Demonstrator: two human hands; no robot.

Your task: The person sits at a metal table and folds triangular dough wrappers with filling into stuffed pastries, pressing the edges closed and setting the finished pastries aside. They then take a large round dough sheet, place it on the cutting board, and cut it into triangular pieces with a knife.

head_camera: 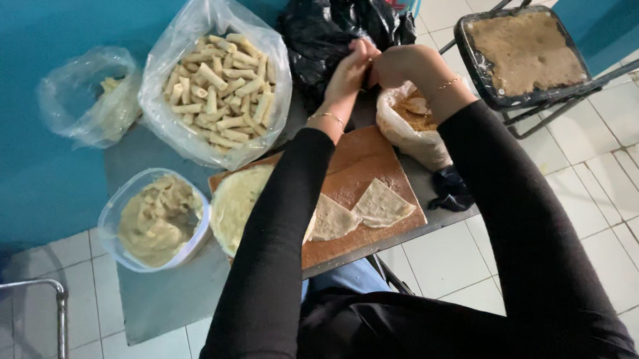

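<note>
Black sleeves (pixel 280 274) lead to both hands (pixel 375 66) pinching something hidden, above triangular wrappers (pixel 381 204)

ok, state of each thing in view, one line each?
left hand: raised, fingers pinched against the right hand
right hand: raised, closed grip at the left hand; what it holds is hidden
bag of rolled pastries: open, nearly full
tub of filling: lidless, filled
folded wrappers: flat on the wooden board
small bag by the hands: open, holding brown pieces
chair seat: worn
</note>
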